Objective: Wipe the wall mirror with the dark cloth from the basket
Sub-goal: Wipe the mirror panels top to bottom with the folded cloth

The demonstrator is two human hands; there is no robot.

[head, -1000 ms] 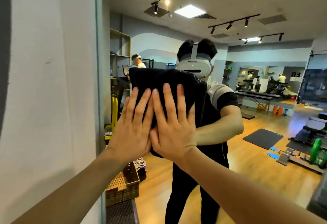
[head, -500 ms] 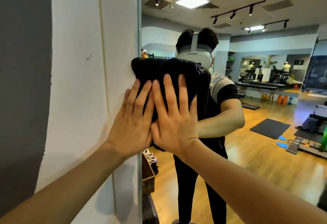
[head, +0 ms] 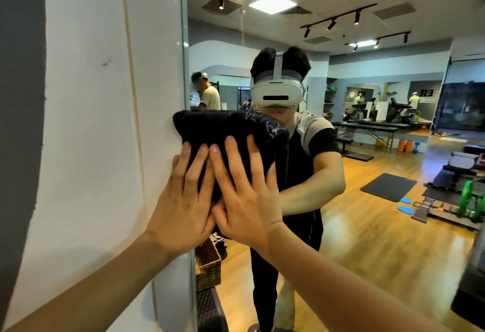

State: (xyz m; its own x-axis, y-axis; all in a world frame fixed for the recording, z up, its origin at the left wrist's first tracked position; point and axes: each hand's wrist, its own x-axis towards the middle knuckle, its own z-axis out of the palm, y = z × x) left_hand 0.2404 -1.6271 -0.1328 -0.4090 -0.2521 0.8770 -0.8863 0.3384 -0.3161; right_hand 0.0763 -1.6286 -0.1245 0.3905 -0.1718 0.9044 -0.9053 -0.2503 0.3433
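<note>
Left hand [head: 183,205] and right hand [head: 249,200], fingers straight, press the dark folded cloth [head: 228,132] flat against the frameless wall mirror's [head: 341,253] left edge, frame centre.

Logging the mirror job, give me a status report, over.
Left hand and right hand flat, pressing the dark cloth on the wall mirror. Cloth overlaps the mirror's left edge. Nothing in the way.

Cloth [head: 231,132] black; wall [head: 86,121] white; basket [head: 208,266] brown.
</note>
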